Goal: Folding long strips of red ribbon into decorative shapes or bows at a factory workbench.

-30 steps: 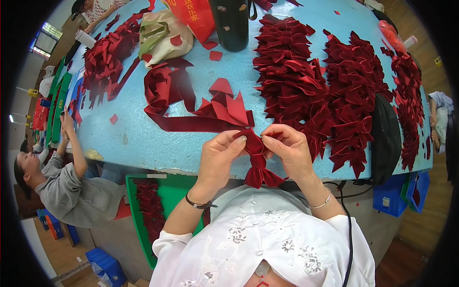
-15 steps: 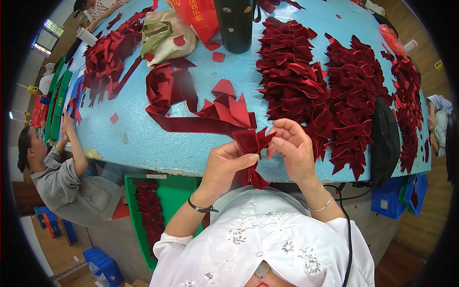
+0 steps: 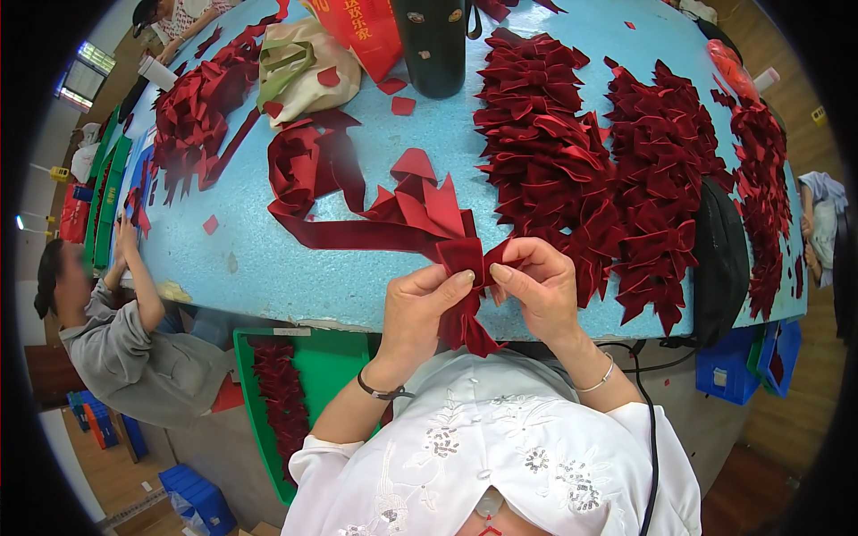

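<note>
A dark red velvet bow (image 3: 465, 261) is held between my two hands above the near edge of the blue table. My left hand (image 3: 416, 308) pinches its left loop, thumb on top. With thumb and fingers, my right hand (image 3: 539, 284) grips the right loop. The bow's tails (image 3: 468, 329) hang down toward my lap. Just beyond the bow, a long red ribbon (image 3: 366, 235) runs leftward and curls into a loose coil (image 3: 299, 165). Cut ribbon pieces (image 3: 431, 201) lie in a small heap past my hands.
Rows of finished-looking bows (image 3: 545, 134) cover the table's right half, beside a black bag (image 3: 720, 259). A dark bottle (image 3: 433, 45) and a cream cloth bag (image 3: 308, 71) stand farther back. Below the edge is a green bin (image 3: 335, 366) with bows. A person in grey (image 3: 134, 348) sits at left.
My right hand has moved in and down slightly and now grips the bow's right loop, which looks fuller. My left thumb has shifted a little up on the bow.
</note>
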The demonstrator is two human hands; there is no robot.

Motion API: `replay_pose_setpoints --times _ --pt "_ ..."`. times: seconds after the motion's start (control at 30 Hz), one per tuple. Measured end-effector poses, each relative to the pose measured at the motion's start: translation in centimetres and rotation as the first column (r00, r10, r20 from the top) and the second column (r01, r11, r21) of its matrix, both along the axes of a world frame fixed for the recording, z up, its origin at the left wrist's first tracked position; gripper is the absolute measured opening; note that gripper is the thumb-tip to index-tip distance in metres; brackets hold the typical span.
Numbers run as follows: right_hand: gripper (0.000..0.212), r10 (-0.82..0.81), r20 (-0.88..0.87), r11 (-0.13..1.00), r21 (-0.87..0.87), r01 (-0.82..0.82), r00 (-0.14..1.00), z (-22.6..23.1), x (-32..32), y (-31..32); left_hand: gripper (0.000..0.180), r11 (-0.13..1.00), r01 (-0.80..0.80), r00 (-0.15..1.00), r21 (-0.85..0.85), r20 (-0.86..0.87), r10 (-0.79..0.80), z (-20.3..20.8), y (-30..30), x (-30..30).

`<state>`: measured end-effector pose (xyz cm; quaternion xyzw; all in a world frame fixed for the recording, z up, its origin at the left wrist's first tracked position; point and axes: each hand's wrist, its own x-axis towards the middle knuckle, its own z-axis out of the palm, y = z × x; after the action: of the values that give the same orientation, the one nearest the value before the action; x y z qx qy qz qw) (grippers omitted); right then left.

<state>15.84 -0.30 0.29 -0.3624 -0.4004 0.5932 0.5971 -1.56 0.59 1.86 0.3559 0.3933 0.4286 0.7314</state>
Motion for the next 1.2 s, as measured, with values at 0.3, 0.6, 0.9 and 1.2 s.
replay_pose_setpoints --times 0.3,0.6,0.9,1.2 --pt "0.011 -0.305 0.397 0.942 0.26 0.212 0.866 -0.2 -0.6 -0.3 0.016 0.976 -0.121 0.984 -0.179 0.107 0.141 0.0 -0.6 1.4" --pt "0.007 0.138 0.157 0.965 -0.244 -0.097 0.978 1.0 0.9 0.3 0.013 0.996 -0.006 0.998 -0.086 0.069 0.012 0.5 -0.5 1.3" --pt "0.014 -0.046 0.146 0.984 -0.165 0.07 0.988 0.9 -0.5 -0.4 0.013 0.992 -0.01 0.996 -0.124 0.089 0.021 -1.2 -0.8 0.9" --pt "0.012 0.085 0.188 0.983 -0.176 -0.052 0.978 2.1 0.4 -0.3 0.016 0.994 -0.029 0.999 0.106 -0.017 0.031 0.9 -0.5 1.6"
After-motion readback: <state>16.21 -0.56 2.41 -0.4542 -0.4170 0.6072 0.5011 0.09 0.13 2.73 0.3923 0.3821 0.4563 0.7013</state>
